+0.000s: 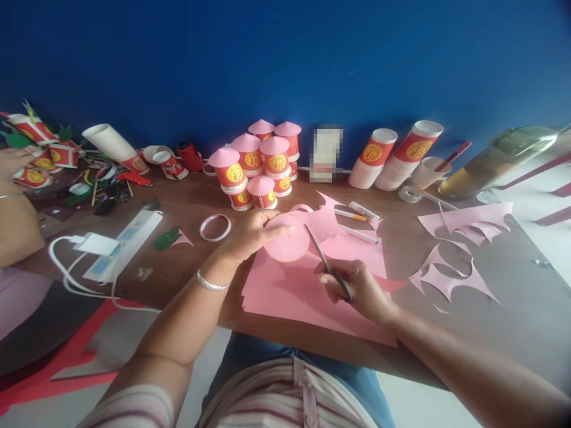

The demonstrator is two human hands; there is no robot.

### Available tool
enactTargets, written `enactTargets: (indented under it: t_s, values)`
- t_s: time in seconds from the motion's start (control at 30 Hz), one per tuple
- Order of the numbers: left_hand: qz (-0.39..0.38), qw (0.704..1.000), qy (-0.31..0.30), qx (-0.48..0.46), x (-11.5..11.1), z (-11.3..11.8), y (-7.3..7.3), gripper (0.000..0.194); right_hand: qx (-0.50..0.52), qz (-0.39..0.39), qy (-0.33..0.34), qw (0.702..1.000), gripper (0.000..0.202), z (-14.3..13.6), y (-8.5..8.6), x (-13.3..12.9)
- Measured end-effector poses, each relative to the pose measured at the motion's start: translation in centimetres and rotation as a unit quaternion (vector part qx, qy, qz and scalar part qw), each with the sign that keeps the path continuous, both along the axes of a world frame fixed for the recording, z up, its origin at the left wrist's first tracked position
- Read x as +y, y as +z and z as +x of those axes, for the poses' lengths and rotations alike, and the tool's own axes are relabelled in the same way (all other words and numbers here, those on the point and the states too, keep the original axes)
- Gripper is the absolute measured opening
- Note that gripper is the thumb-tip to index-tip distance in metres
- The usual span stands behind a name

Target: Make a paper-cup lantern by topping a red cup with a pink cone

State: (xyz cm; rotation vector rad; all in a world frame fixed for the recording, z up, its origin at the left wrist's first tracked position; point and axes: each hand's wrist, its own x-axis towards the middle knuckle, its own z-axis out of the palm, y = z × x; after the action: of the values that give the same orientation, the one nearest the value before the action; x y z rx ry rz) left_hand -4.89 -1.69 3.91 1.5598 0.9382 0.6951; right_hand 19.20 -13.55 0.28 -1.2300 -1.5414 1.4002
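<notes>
My left hand grips a round piece of pink paper by its left edge, thumb on top. A ragged pink offcut extends to the right of the disc; whether the two are still joined I cannot tell. My right hand is closed around the handles of a pair of scissors. The scissor blades point up and left, at the right edge of the disc. Below both hands lies a stack of pink paper sheets. Pink-roofed paper-cup models stand behind my left hand.
Pink scraps lie at right. Leaning cup stacks, a tape roll and a bottle stand at the back right. Markers lie beyond the sheets. At left are a power strip, a paper ring and another person's arm.
</notes>
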Motion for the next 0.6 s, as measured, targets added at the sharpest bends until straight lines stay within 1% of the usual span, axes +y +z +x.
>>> enactTargets:
  t_s: [0.3, 0.43, 0.6]
  values:
    - [0.014, 1.000, 0.023, -0.010, -0.19, 0.31, 0.10, 0.038, 0.001, -0.004, -0.005, 1.000, 0.061, -0.03, -0.04, -0.05]
    - [0.022, 1.000, 0.004, 0.001, -0.11, 0.25, -0.01, 0.037, -0.002, -0.015, -0.017, 1.000, 0.062, -0.19, -0.13, 0.00]
    - [0.008, 1.000, -0.021, -0.010, 0.07, 0.08, -0.25, 0.031, -0.005, -0.012, -0.016, 1.000, 0.063, -0.28, -0.08, 0.03]
